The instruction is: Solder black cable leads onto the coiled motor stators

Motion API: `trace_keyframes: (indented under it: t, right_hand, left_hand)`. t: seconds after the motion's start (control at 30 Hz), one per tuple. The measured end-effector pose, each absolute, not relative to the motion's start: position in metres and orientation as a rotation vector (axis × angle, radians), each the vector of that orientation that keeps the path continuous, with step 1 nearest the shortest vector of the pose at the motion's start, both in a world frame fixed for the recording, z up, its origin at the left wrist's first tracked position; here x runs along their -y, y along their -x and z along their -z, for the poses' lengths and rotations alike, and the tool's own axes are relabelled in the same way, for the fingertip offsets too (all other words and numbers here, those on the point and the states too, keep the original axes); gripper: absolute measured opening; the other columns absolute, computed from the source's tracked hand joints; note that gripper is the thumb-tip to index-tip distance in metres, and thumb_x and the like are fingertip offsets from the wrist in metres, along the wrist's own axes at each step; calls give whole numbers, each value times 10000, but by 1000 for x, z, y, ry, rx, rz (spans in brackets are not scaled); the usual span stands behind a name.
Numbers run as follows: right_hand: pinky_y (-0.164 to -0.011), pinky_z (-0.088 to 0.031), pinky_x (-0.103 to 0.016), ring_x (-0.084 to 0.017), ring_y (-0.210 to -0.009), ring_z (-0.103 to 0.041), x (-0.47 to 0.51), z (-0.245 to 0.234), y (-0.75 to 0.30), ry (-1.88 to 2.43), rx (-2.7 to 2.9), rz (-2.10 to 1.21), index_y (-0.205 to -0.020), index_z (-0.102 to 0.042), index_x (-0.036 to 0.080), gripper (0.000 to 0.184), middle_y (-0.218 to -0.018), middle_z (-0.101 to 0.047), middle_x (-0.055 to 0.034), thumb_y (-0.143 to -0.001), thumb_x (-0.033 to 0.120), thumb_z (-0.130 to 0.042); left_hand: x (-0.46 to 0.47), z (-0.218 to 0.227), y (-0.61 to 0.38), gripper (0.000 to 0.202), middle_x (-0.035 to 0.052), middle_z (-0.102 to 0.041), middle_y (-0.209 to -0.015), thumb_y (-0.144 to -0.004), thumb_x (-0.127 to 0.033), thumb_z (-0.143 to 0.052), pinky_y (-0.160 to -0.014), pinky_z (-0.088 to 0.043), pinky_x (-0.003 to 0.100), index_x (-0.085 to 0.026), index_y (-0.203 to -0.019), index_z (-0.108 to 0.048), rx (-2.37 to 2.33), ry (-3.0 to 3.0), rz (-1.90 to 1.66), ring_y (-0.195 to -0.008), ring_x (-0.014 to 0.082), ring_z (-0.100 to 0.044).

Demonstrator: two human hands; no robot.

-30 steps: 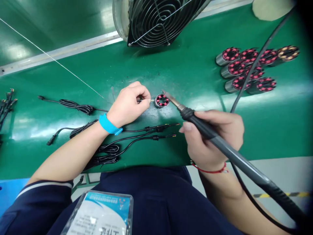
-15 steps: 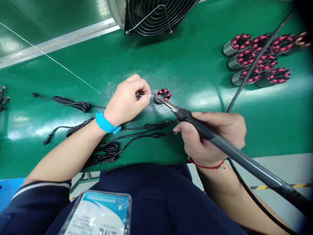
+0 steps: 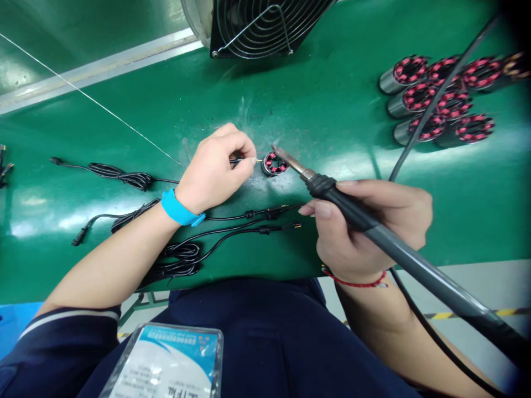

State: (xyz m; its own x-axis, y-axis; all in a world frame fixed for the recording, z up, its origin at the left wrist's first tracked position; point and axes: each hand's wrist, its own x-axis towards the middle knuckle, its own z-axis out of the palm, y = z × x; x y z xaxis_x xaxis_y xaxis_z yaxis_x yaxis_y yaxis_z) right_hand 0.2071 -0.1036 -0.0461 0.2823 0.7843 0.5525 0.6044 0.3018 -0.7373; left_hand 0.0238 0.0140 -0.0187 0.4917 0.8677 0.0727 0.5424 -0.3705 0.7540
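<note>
Left hand [image 3: 213,172] pinches wire [image 3: 237,161] — fingers [image 3: 239,147] curled.

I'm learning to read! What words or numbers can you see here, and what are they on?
Badge card on the person's chest: small print on its blue top, too blurred to read.
Same card, bottom edge: big dark characters, cut off by the picture, unreadable.
Soldering iron, fan: no writing shows.
</note>
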Motion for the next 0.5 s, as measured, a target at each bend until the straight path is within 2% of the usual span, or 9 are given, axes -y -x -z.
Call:
trace_keyframes:
  t: [0.17,0.23,0.3,0.4,0.5]
  right_hand:
    - [-772,-629,-378,-209,-878,-748,89,23,-211,1365,1595,-327,-1246,-625,316,392,-1099,-742,-26,-866,259,-697]
    - [-743,-632,-345,-179,-834,-752,81,15,-213,1371,1633,-429,-1303,-589,326,416,-1197,-722,-21,-897,277,-666]
    - [-713,-626,-311,-153,-813,-750,71,9,-214,1391,1643,-521,-1295,-584,332,360,-1243,-701,-11,-939,287,-604]
    - [-800,-614,-325,-168,-906,-740,55,7,-214,1390,1741,-618,-1226,-603,304,285,-1153,-724,-13,-947,263,-556]
    - [-894,-582,-395,-214,-961,-705,43,17,-210,1367,1795,-634,-1252,-568,287,406,-1020,-733,-16,-854,246,-636]
  left_hand:
    - [-14,17,-24,134,17,-578,-762,-761,-75,-537,-754,-527,345,-189,-698,-570,-1162,-2061,-604,-724,141,-532]
    - [-15,17,-23,124,17,-583,-771,-763,-82,-545,-757,-520,341,-187,-706,-578,-1154,-2078,-605,-728,140,-531]
    - [-15,17,-23,116,17,-588,-780,-770,-90,-546,-753,-510,334,-183,-714,-588,-1152,-2097,-607,-730,137,-528]
    - [-15,17,-23,118,15,-589,-785,-771,-90,-536,-738,-494,324,-175,-717,-596,-1148,-2122,-612,-724,132,-521]
    - [-15,16,-23,123,12,-589,-786,-757,-80,-527,-718,-478,311,-171,-716,-600,-1141,-2138,-620,-716,128,-517]
